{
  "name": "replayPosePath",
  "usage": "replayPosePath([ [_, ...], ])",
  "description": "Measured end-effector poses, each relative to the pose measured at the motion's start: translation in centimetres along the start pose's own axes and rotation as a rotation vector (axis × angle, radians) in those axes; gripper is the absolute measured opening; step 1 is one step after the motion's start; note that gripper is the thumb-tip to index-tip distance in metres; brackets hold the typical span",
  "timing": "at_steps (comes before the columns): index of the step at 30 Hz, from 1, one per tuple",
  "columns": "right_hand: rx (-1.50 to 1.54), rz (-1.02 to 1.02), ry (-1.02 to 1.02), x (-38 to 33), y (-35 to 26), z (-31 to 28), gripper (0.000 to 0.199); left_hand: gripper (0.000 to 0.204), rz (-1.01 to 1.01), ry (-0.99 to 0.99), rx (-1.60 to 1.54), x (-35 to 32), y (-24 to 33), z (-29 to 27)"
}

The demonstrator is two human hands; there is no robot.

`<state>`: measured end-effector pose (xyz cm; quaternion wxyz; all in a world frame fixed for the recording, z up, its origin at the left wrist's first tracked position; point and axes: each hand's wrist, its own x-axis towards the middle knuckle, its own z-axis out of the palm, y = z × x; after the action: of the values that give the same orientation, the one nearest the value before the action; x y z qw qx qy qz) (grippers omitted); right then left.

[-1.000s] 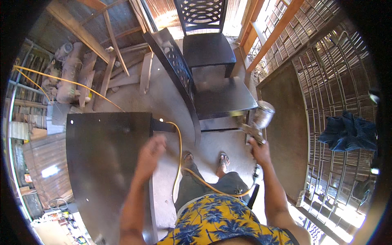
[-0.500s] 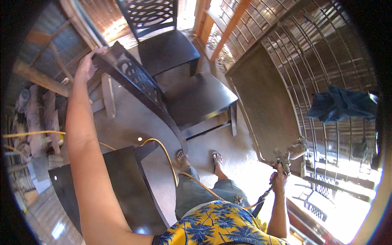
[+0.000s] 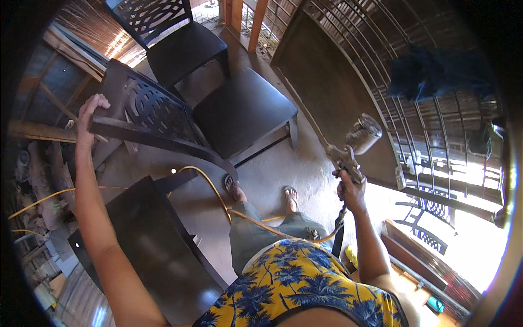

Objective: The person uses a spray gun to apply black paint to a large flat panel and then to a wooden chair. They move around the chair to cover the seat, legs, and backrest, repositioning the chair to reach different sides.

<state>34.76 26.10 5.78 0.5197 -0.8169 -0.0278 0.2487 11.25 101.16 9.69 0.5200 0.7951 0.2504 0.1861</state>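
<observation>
My right hand (image 3: 351, 188) grips a metal spray gun (image 3: 354, 144) with a cup on top, held up at the right. A hose runs down from its handle. My left hand (image 3: 87, 117) reaches up at the far left and holds the top rail of a dark painted chair (image 3: 163, 117) with a patterned back. The chair's seat (image 3: 242, 109) lies between my two hands.
A second dark chair (image 3: 180, 43) stands behind the first. A dark flat panel (image 3: 147, 245) lies at lower left, and another leans on the metal grille (image 3: 338, 92) at the right. A yellow hose (image 3: 210, 185) crosses the concrete floor by my sandalled feet. Blue cloth (image 3: 430, 73) hangs on the grille.
My left hand rose from the flat panel to the chair's back rail. My right hand swung the spray gun out to the right, then lifted it higher.
</observation>
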Motion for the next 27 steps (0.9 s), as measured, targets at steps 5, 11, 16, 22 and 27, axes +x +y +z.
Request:
replayPosePath([
  [5, 0.028, -0.03, -0.109, -0.2, 1.8, -3.7, 0.037, 0.042, 0.086, 0.007, -0.071, -6.5, 1.6, 3.6],
  [11, 0.114, -0.018, -0.114, -0.9, 4.4, -8.0, 0.031, 0.044, 0.324, 0.105, 0.119, -15.8, 4.2, 9.6],
  [16, 0.057, -0.093, 0.016, -1.3, 4.3, -8.1, 0.029, 0.028, 0.316, 0.085, 0.259, -21.9, 7.9, 15.3],
  [22, 0.083, -0.024, -0.1, -1.7, 3.0, -6.8, 0.039, 0.024, 0.315, 0.125, 0.233, -25.8, 11.5, 20.7],
  [27, 0.117, -0.098, -0.092, -1.9, 1.7, -5.8, 0.039, 0.026, 0.395, 0.144, 0.263, -25.8, 14.7, 24.8],
])
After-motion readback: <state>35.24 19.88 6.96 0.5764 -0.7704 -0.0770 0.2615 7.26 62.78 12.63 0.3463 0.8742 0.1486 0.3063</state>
